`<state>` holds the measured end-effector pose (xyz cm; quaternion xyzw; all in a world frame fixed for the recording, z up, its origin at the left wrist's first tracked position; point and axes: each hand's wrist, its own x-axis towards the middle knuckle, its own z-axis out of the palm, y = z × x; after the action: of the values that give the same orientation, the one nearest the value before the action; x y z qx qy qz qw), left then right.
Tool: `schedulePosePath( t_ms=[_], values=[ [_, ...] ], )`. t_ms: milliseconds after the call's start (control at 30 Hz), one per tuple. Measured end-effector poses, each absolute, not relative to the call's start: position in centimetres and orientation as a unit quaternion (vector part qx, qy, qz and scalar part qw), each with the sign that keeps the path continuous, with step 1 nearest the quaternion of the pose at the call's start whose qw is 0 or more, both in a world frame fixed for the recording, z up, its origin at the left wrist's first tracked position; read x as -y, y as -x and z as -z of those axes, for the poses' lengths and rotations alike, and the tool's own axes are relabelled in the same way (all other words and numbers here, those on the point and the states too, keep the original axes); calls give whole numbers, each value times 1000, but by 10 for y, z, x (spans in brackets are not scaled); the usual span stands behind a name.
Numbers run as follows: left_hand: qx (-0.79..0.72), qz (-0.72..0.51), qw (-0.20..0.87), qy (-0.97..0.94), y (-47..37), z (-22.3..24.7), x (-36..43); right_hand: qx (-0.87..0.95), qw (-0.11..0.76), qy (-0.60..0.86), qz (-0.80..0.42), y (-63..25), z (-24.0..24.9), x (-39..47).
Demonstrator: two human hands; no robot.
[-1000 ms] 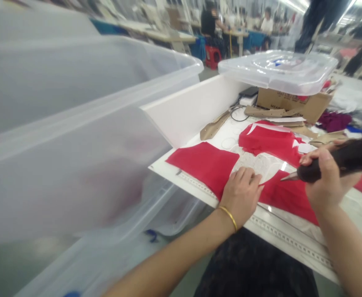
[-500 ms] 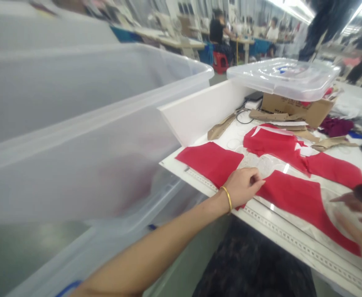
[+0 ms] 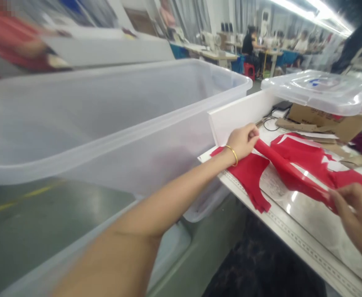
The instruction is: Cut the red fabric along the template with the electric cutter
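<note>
A red fabric piece point(image 3: 287, 168) stretches between my two hands, lifted off the table. My left hand point(image 3: 242, 141), with a gold bangle on the wrist, pinches its upper left corner. At its other end, my right hand point(image 3: 352, 204) has thumb and fingers closed on the edge. Another red fabric piece point(image 3: 251, 177) lies flat on the table's left corner, partly under my left wrist. Behind the lifted piece rests a stack of red fabric point(image 3: 304, 150) with white strips on it.
A large translucent plastic bin point(image 3: 168, 152) stands left of the table. A white board point(image 3: 243, 111) rises along the table's far left edge. Brown paper patterns point(image 3: 311, 126), a cardboard box point(image 3: 326, 119) and a clear lid point(image 3: 320, 88) occupy the back. A printed ruler point(image 3: 295, 235) runs along the front edge.
Both hands have taken hold of the nearer red piece and raised it off the table. My left hand moved away from the front edge. The dark object by my right hand is out of sight.
</note>
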<state>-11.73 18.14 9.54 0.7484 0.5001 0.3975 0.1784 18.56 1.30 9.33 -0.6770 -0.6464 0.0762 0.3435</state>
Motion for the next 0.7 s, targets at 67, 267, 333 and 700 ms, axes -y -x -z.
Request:
schedulePosePath(
  t_ms=[67,267,333,700],
  values=[
    [-531,-356,102,-762,142,-99,-188,645,388,647,-123,-151,-96,-31],
    [-583,-213,4,-784,201,-81,-173,747,336,533,-214,-87,-70,-42],
    [-591,-163,-5,-790,210,-69,-165,776,266,526,-224,-81,-58,-39],
    [-582,-101,-76,-803,206,-45,-154,813,140,537,-177,-92,-44,-21]
  ],
)
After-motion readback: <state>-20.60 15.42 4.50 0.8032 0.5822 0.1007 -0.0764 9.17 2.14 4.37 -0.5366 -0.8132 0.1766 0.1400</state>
